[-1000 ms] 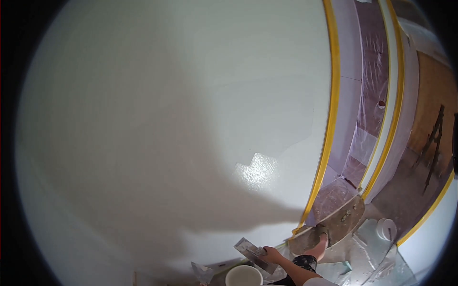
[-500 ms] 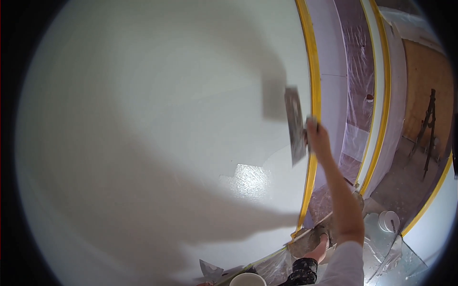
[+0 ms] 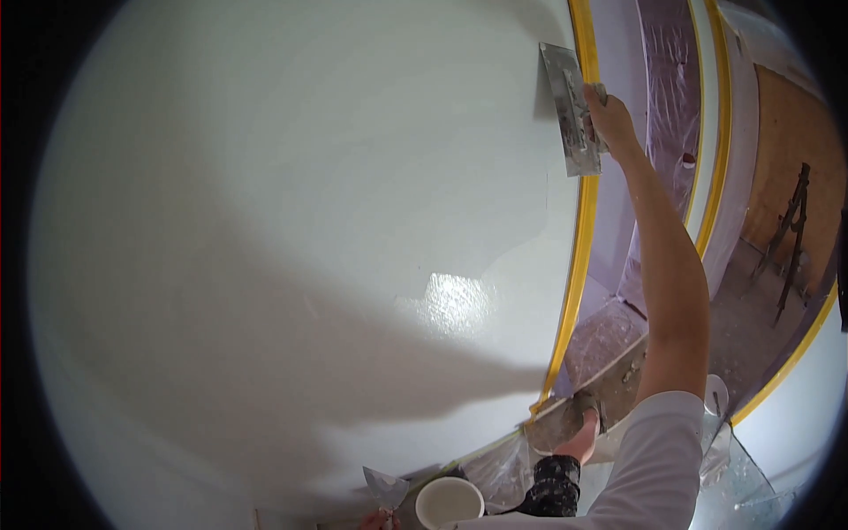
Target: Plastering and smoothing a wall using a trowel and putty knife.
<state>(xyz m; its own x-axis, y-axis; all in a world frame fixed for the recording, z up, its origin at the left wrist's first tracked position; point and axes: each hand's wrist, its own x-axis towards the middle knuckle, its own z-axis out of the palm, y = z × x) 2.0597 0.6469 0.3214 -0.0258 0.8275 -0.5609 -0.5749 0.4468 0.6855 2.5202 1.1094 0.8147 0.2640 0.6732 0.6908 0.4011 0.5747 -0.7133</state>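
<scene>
My right hand (image 3: pixel 613 122) is wrapped round the handle of a rectangular steel plastering trowel (image 3: pixel 565 108), raised high at the right side of the white wall (image 3: pixel 353 221). The trowel's blade lies at or very close to the wall, its lower right corner over the yellow tape (image 3: pixel 583 221). Low in the picture, my left hand (image 3: pixel 376 521) shows only in part, closed on a putty knife (image 3: pixel 385 488) whose blade points up. Just right of that hand is a white bucket (image 3: pixel 450 503); what it holds is hard to make out.
Right of the tape is an opening masked with clear plastic sheeting (image 3: pixel 670 97). Beyond it, a dark stepladder (image 3: pixel 788 234) stands before a brown board (image 3: pixel 791 132). My foot (image 3: pixel 585 433) rests on a stained plank (image 3: pixel 552 426). A white round container (image 3: pixel 717 393) sits on the floor.
My right hand and the trowel have moved up along the wall's right edge and slightly right. The left hand's putty knife and the bucket show more fully.
</scene>
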